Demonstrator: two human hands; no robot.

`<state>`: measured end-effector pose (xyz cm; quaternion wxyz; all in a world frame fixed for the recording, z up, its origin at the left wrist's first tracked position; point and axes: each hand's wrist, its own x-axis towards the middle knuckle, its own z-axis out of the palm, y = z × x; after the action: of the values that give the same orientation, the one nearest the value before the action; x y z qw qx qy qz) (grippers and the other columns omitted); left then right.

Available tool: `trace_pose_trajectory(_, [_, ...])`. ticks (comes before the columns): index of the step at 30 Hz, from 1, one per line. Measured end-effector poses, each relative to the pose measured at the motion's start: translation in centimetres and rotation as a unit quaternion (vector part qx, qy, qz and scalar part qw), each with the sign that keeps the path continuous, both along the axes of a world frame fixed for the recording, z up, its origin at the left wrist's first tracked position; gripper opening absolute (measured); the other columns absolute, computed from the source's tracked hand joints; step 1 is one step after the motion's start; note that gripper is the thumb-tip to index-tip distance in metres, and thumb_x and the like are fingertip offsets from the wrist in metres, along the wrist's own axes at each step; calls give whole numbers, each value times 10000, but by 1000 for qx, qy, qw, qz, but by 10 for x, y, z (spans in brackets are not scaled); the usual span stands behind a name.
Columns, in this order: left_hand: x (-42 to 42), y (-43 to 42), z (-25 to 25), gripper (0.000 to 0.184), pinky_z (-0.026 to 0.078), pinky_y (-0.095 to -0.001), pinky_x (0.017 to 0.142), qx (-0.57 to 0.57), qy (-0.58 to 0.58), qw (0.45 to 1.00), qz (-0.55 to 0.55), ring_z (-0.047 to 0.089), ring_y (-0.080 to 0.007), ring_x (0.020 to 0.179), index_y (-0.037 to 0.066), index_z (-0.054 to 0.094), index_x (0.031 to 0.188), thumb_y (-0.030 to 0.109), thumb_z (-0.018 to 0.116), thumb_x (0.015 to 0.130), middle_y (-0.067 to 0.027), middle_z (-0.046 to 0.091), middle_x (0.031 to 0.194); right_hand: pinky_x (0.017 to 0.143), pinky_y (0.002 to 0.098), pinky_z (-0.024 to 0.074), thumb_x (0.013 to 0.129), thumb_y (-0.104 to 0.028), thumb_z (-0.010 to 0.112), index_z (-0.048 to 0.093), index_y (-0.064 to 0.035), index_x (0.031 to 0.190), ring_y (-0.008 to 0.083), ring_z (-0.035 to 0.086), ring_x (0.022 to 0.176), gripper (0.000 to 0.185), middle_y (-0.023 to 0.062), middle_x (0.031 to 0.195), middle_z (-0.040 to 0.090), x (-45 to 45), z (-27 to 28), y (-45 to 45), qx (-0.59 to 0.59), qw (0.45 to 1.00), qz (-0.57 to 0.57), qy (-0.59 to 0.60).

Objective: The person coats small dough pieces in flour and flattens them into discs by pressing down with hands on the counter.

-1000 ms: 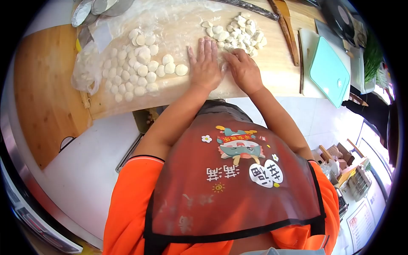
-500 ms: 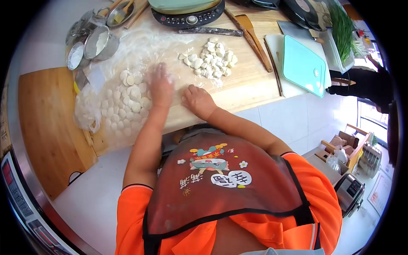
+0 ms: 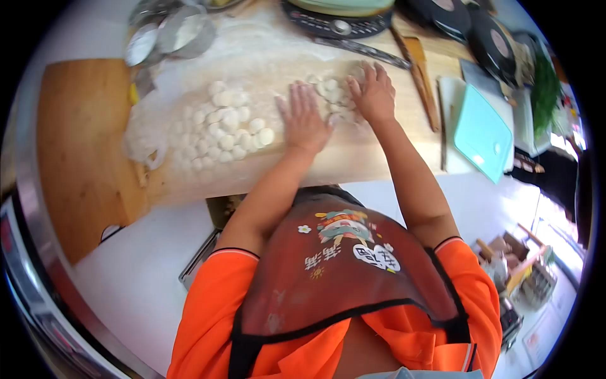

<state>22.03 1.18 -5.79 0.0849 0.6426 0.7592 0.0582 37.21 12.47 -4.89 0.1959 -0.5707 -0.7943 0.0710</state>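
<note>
My left hand (image 3: 306, 120) lies palm down with fingers spread on the floured wooden board (image 3: 372, 151), at the left edge of a pile of small dough lumps (image 3: 330, 91). At the other side of that pile my right hand (image 3: 374, 95) is open, its fingers reaching over the lumps and hiding part of them. Several flattened round dough pieces (image 3: 227, 136) are spread to the left of my left hand. Both hands are dusted with flour, and motion blurs the picture somewhat.
An electric griddle (image 3: 341, 25) stands at the back, with a dark stick (image 3: 366, 52) before it. Metal bowls (image 3: 186, 35) and a plastic bag (image 3: 145, 132) are on the left. A wooden spatula (image 3: 421, 69) and a mint-green cutting board (image 3: 483, 136) lie on the right.
Both hands have moved right, from beside the flattened pieces to the pile of lumps. My right hand has gone from curled to spread fingers. The camera view has shifted.
</note>
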Motion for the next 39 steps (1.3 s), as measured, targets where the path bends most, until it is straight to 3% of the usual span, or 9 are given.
trace_pose_trajectory(5, [-90, 9, -33, 608, 132, -657, 1253, 47, 43, 998, 3, 250, -328, 1575, 44, 476, 1535, 332, 538, 1003, -152, 380, 1651, 1181, 640, 266, 950, -628, 553, 515, -172, 1516, 361, 412, 1471, 729, 158, 1602, 447, -42, 14, -23, -52, 979, 93, -173])
trace_pose_trajectory(7, [-117, 25, -34, 523, 246, -601, 1233, 113, 113, 987, 5, 387, -338, 1496, 77, 567, 1461, 165, 569, 945, -143, 499, 1557, 1206, 643, 233, 938, -555, 610, 510, -189, 1523, 329, 391, 1488, 698, 104, 1621, 423, -34, 4, -42, -12, 976, 146, -158])
trace_pose_trajectory(10, [-106, 38, -13, 539, 335, -538, 1191, 159, -103, 977, -101, 473, -356, 1410, 115, 595, 1439, 91, 611, 901, -146, 551, 1500, 1245, 608, 205, 922, -488, 637, 524, -179, 1515, 312, 372, 1505, 678, 101, 1614, 429, -3, 6, -55, 2, 965, 217, -149])
trace_pose_trajectory(13, [-92, 34, -12, 536, 406, -497, 1125, 141, -147, 960, -193, 529, -356, 1314, 122, 633, 1387, 9, 631, 863, -141, 589, 1426, 1264, 601, 181, 937, -446, 624, 531, -176, 1508, 307, 362, 1514, 638, 103, 1610, 434, 33, 14, -57, 8, 957, 244, -159])
trace_pose_trajectory(22, [-68, 71, -6, 403, 475, -484, 1006, 158, -161, 967, -116, 581, -402, 1112, 83, 720, 1202, 35, 749, 804, -172, 628, 1151, 1160, 471, 380, 975, -217, 599, 623, -155, 1380, 324, 532, 1341, 411, 115, 1464, 571, -2, 5, -25, 6, 987, 159, 2])
trace_pose_trajectory(25, [-64, 58, -12, 360, 473, -483, 999, 139, -155, 974, -86, 582, -371, 1114, 88, 714, 1157, 65, 789, 805, -147, 624, 1158, 1054, 440, 445, 943, -182, 630, 660, -147, 1283, 295, 613, 1193, 343, 82, 1254, 662, -41, -5, -12, 23, 979, 200, -11])
trace_pose_trajectory(28, [-72, 32, -19, 375, 478, -483, 989, 180, -167, 966, -83, 581, -370, 1113, 81, 711, 1158, 66, 803, 795, -153, 623, 1162, 967, 431, 461, 914, -198, 667, 668, -149, 1201, 268, 634, 1090, 291, 58, 1094, 657, -44, -10, -9, 46, 972, 195, -123])
trace_pose_trajectory(31, [-64, 18, -14, 376, 486, -482, 972, 212, -206, 955, 5, 581, -375, 1107, 70, 711, 1149, 67, 815, 787, -155, 619, 1168, 911, 422, 459, 907, -207, 681, 675, -148, 1127, 264, 637, 1016, 228, 58, 1024, 632, -38, -13, -16, 59, 983, 157, -72])
trace_pose_trajectory(39, [-70, 11, -15, 331, 490, -484, 925, 190, -182, 960, -93, 593, -370, 1036, 75, 715, 1117, 38, 789, 796, -135, 629, 1053, 937, 414, 453, 907, -187, 625, 695, -142, 1061, 246, 626, 1029, 175, 43, 1001, 634, -26, -16, -17, 77, 970, 223, -65])
